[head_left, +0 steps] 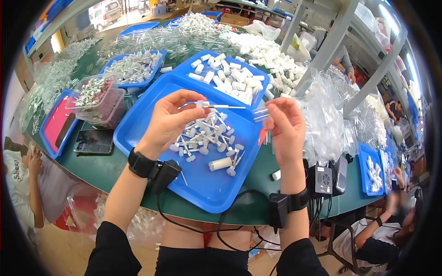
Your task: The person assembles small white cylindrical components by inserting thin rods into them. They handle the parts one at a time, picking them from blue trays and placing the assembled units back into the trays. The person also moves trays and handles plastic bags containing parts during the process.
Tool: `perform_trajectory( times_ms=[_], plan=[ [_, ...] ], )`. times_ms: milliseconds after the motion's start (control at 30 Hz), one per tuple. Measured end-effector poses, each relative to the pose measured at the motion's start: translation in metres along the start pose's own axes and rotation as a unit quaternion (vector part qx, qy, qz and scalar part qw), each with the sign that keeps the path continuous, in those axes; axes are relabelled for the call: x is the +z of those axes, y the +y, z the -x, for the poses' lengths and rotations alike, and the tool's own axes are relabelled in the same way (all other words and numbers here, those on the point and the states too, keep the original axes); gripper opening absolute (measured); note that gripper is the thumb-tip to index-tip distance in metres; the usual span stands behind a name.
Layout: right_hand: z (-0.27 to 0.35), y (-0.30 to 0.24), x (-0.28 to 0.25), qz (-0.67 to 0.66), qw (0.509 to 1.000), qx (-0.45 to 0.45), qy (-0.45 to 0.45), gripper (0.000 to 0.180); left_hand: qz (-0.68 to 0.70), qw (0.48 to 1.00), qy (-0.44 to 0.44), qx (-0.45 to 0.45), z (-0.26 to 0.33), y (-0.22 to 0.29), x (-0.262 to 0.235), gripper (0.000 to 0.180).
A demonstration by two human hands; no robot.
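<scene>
Over the large blue tray (198, 188), my left hand (170, 115) pinches a thin white stick with a pale cap-like end (225, 106), its free end pointing right. A short gap away, my right hand (286, 126) is closed on a clear plastic tube (260, 113). An orange-red pointed piece (262, 136) shows below the right fingers; whether it is held I cannot tell. Beneath my hands lies a heap of similar capped sticks (207, 138) in the tray. A cream cylinder in a clear sleeve (220, 164) rests near them.
Behind stands a blue tray of white cylinders (223, 76); left of it, a blue tray of capped parts (138, 69). A clear tub (96, 101) and a phone (94, 141) are at left. Clear bags (322, 124) and a black box (321, 179) are at right. Wrist-strap cables cross the front edge.
</scene>
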State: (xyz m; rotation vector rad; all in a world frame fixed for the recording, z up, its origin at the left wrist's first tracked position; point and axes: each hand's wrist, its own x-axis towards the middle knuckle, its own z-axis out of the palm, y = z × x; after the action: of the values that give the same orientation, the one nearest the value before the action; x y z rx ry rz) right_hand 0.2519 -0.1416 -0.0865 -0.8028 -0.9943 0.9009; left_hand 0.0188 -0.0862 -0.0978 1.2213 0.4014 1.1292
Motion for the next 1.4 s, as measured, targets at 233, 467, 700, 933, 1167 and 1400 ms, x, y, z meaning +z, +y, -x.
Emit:
perform_trajectory(
  times_ms=[233, 467, 700, 933, 1167, 1400],
  plan=[
    [-0.004, -0.004, -0.058, 0.300, 0.946, 0.047, 0.116, 0.027, 0.046, 0.994, -0.038, -0.087, 0.005, -0.011, -0.004, 0.019],
    [0.018, -0.037, -0.068, 0.353, 0.935, 0.035, 0.005, 0.035, 0.044, 0.991, -0.087, -0.093, 0.007, -0.018, -0.017, 0.028],
    [0.080, -0.087, -0.066, 0.620, 0.737, 0.169, -0.210, 0.026, 0.055, 0.984, -0.133, -0.103, 0.005, -0.022, -0.034, 0.031],
    [0.121, -0.049, -0.079, 0.793, 0.580, 0.133, -0.131, 0.015, 0.061, 0.996, 0.008, -0.069, 0.004, -0.058, -0.071, 0.037],
    [0.116, -0.023, -0.083, 0.810, 0.580, 0.056, -0.067, 0.018, -0.010, 0.994, -0.061, -0.090, 0.006, -0.052, -0.031, 0.025],
    [0.074, -0.015, -0.037, 0.696, 0.702, -0.114, -0.096, 0.030, 0.027, 0.981, -0.117, -0.149, -0.003, -0.048, -0.084, 0.038]
  ],
)
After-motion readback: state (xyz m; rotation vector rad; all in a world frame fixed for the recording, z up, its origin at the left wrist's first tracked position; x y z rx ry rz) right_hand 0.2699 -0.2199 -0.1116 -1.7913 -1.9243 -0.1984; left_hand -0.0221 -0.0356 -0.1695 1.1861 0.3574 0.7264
